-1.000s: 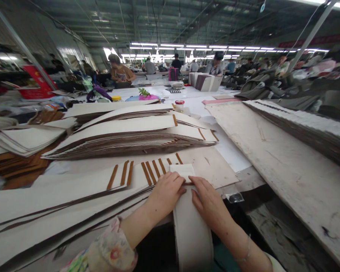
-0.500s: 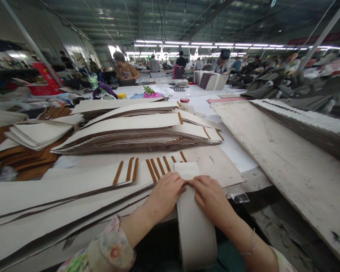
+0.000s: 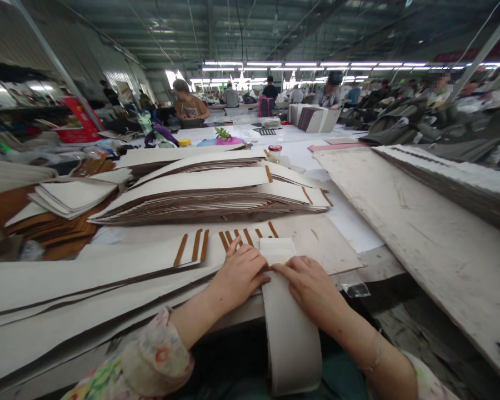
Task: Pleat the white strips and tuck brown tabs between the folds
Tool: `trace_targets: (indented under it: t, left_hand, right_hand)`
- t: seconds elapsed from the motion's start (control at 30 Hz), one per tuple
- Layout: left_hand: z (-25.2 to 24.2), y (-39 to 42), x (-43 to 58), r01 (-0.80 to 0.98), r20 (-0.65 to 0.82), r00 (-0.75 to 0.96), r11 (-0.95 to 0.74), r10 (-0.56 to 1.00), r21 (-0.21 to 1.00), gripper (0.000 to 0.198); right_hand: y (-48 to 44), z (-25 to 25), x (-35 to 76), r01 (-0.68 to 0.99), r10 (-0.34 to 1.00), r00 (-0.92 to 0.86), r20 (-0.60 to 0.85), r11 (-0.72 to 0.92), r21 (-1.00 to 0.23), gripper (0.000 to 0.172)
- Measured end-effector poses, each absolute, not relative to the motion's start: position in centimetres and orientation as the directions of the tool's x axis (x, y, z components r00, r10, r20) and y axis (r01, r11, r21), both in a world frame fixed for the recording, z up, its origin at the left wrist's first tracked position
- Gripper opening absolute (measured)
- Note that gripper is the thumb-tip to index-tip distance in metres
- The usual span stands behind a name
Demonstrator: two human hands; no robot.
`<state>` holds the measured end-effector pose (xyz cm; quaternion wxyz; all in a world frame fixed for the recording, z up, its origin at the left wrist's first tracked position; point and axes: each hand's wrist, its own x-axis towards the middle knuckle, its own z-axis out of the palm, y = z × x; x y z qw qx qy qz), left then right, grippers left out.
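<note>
A long cream strip (image 3: 294,344) of leather-like material lies across the table edge, its near part curving down towards my lap. Both my hands meet over it near its far end. A narrow brown strip (image 3: 270,268) shows between my fingertips, lying crosswise on the cream one and mostly covered. My left hand (image 3: 242,273) holds its left end between bent fingers, one finger lifted. From the right, my right hand (image 3: 310,283) pinches the other end, its index finger pressed down. Beside my left hand are cream strips (image 3: 137,256) with brown bands across their ends.
A tall stack of cream strips (image 3: 208,191) lies ahead. At left are folded cream pieces (image 3: 73,195) on brown pieces (image 3: 62,230). A large pale board (image 3: 404,222) covers the right. Farther back stands a red-lidded jar (image 3: 274,154); a person in brown (image 3: 189,105) works beyond.
One finger of my left hand has lifted off the work. My fingertips stay together over the brown strip. The whole view has shifted slightly, so things appear a little farther right.
</note>
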<state>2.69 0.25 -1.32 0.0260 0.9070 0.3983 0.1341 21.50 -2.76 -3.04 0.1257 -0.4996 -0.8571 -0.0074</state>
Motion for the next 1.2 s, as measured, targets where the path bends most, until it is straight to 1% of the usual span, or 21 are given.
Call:
trace_targets:
  t: [0.13, 0.23, 0.33, 0.4, 0.5, 0.6, 0.67, 0.73, 0.87, 0.97, 1.13, 1.2]
  left_hand:
    - [-1.7, 0.5, 2.5, 0.681, 0.219, 0.689, -0.720, 0.691, 0.130, 0.017]
    - [-2.2, 0.5, 2.5, 0.655, 0.230, 0.722, -0.752, 0.652, 0.075, 0.017]
    - [-2.5, 0.4, 2.1, 0.633, 0.227, 0.753, -0.774, 0.618, 0.009, 0.017]
    - [-2.6, 0.1, 1.6, 0.619, 0.215, 0.769, -0.785, 0.602, -0.014, 0.020]
    - [-2.8, -0.7, 0.7, 0.619, 0.189, 0.776, -0.785, 0.602, -0.043, 0.026]
    - [-2.6, -1.5, 0.4, 0.651, 0.161, 0.754, -0.757, 0.637, -0.053, 0.032]
    - [-2.1, -1.8, 0.5, 0.675, 0.151, 0.732, -0.737, 0.665, -0.025, 0.028]
    - [-1.3, -1.5, 1.0, 0.683, 0.144, 0.721, -0.730, 0.678, 0.015, 0.020]
    - [0.3, 0.5, 2.7, 0.715, 0.154, 0.684, -0.697, 0.713, 0.049, 0.018]
    - [0.3, 2.2, 4.3, 0.742, 0.153, 0.657, -0.670, 0.738, 0.041, 0.018]
    - [-0.9, 2.7, 6.2, 0.743, 0.098, 0.668, -0.669, 0.737, -0.034, 0.016]
    - [-0.9, 2.7, 6.5, 0.754, 0.106, 0.654, -0.657, 0.749, -0.016, 0.016]
  right_hand:
    - [-2.6, -2.8, 21.4, 0.850, 0.843, -0.503, 0.190, 0.522, -0.067, 0.041]
    - [-2.7, -2.6, 21.1, 0.854, 0.845, -0.510, 0.163, 0.520, -0.023, 0.039]
    - [-2.9, -2.7, 20.8, 0.866, 0.851, -0.497, 0.170, 0.497, 0.044, 0.039]
    - [-3.0, -2.8, 20.8, 0.866, 0.846, -0.498, 0.189, 0.497, 0.059, 0.040]
    - [-3.2, -3.1, 21.2, 0.857, 0.828, -0.504, 0.247, 0.515, 0.021, 0.038]
    - [-3.5, -3.6, 21.4, 0.867, 0.824, -0.469, 0.319, 0.498, -0.012, 0.036]
    - [-3.8, -3.9, 21.3, 0.880, 0.832, -0.441, 0.338, 0.474, -0.017, 0.035]
    - [-4.1, -4.1, 21.0, 0.890, 0.837, -0.420, 0.351, 0.456, -0.021, 0.031]
    - [-4.5, -4.3, 20.4, 0.901, 0.832, -0.392, 0.393, 0.434, -0.018, 0.024]
    - [-4.6, -4.6, 20.3, 0.905, 0.826, -0.382, 0.414, 0.425, -0.011, 0.025]
    - [-4.7, -4.9, 20.3, 0.911, 0.820, -0.362, 0.443, 0.411, -0.017, 0.026]
    - [-4.7, -4.8, 20.3, 0.913, 0.821, -0.357, 0.446, 0.407, -0.020, 0.027]
